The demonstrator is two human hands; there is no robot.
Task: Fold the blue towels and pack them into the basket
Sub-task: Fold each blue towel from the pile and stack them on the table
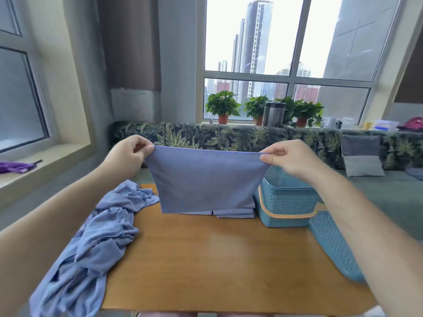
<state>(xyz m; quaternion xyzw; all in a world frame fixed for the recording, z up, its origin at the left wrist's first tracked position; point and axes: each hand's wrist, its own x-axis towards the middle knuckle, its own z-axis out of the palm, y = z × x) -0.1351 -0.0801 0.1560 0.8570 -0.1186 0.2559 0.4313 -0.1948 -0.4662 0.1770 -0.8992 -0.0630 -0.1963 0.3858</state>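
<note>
A blue towel (206, 181) hangs stretched flat in the air above the wooden table (217, 259). My left hand (130, 154) pinches its top left corner and my right hand (290, 159) pinches its top right corner. Behind its lower edge lies a small stack of folded blue towels (235, 213). A heap of crumpled blue towels (91, 245) covers the table's left side. The teal basket (286, 204) with an orange band stands at the table's far right, partly hidden behind my right hand.
A teal perforated lid (334, 245) lies at the table's right edge under my right forearm. A leaf-patterned sofa (229, 136) with a grey cushion (362, 156) runs behind the table. Potted plants (223, 107) and a metal flask (273, 113) stand on the windowsill.
</note>
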